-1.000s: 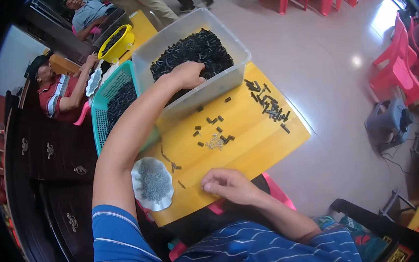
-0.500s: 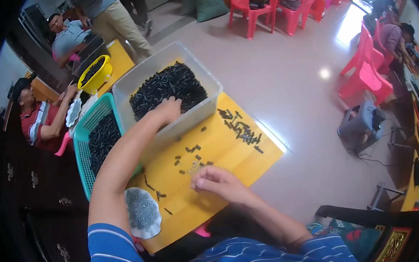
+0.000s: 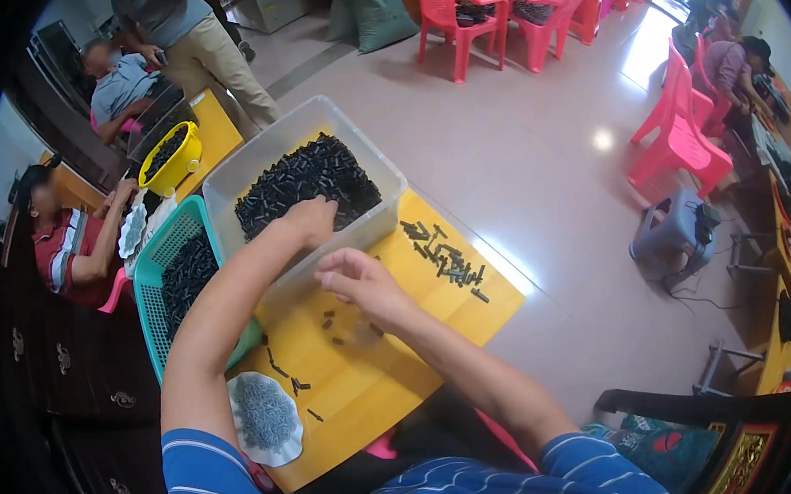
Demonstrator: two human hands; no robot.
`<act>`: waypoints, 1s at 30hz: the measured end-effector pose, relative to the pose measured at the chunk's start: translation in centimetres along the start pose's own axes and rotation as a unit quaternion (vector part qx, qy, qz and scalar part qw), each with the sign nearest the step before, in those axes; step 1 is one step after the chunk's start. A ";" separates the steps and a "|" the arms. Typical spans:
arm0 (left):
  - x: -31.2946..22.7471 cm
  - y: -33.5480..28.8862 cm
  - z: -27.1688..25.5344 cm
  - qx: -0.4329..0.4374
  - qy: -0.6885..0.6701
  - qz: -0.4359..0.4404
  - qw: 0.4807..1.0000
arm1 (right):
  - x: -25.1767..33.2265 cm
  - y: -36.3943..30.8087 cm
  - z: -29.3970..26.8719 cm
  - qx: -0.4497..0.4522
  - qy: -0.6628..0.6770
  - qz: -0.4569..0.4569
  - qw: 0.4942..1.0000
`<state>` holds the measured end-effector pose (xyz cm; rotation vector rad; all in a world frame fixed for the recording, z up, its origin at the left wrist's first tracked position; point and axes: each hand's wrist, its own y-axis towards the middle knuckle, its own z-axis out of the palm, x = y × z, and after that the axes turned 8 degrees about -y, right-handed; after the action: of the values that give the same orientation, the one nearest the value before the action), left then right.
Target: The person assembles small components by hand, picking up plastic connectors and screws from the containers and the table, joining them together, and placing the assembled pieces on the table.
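A clear plastic bin (image 3: 386,216) holds a heap of short black cylindrical pieces (image 3: 306,175). My left hand (image 3: 312,222) reaches over its near wall into the heap, the fingertips hidden. Just outside that wall, above the yellow table (image 3: 396,372), is my right hand (image 3: 361,283), its fingers curled together; whatever they pinch cannot be made out. Beneath it a few black pieces (image 3: 329,321) lie loose. Beside my left forearm, a white scalloped plate (image 3: 288,450) carries many tiny grey metal parts (image 3: 265,409).
A teal basket (image 3: 151,308) of black pieces stands left of the bin. Longer black pieces (image 3: 443,257) lie scattered near the table's right edge. Beyond are a yellow tub (image 3: 183,167), a person in a red shirt (image 3: 75,244), pink chairs (image 3: 685,150) and a grey stool (image 3: 669,235).
My right hand has moved up and slightly left, from above the table's middle toward the bin's near wall. My left hand stays in the bin, lower among the pieces. The view has shifted slightly.
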<state>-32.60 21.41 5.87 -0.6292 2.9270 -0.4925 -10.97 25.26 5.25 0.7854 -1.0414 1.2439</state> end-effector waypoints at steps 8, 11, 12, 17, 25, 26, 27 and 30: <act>-1.0 2.5 0.8 0.035 -0.171 0.027 0.984 | -0.6 2.0 0.2 -0.030 -0.016 0.007 0.999; -0.3 2.7 1.5 0.072 -0.297 0.014 0.952 | -0.4 2.0 0.7 -0.025 -0.016 -0.003 1.000; -1.2 2.6 0.8 0.073 -0.298 0.017 0.952 | -0.4 2.1 0.6 -0.031 -0.019 0.000 0.999; -3.9 0.1 -2.5 0.188 -0.450 -0.126 0.864 | -0.2 2.0 0.8 -0.045 -0.030 0.002 0.999; -2.8 0.4 -0.8 0.181 -0.489 -0.110 0.846 | -0.8 1.9 0.6 -0.037 -0.040 0.017 0.998; -2.1 0.6 -0.3 0.159 -0.474 -0.073 0.863 | -0.9 2.0 0.5 -0.025 -0.033 0.010 0.999; -1.5 0.8 0.5 0.127 -0.514 -0.068 0.846 | -1.0 1.9 0.4 -0.014 -0.025 0.007 1.000; -0.5 1.3 0.6 0.037 -0.454 -0.041 0.889 | -0.3 1.7 0.2 -0.015 -0.017 -0.006 1.000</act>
<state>-32.53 22.55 4.85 -0.7185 1.9889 -0.2140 -12.69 25.28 4.91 0.7916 -1.0794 1.2045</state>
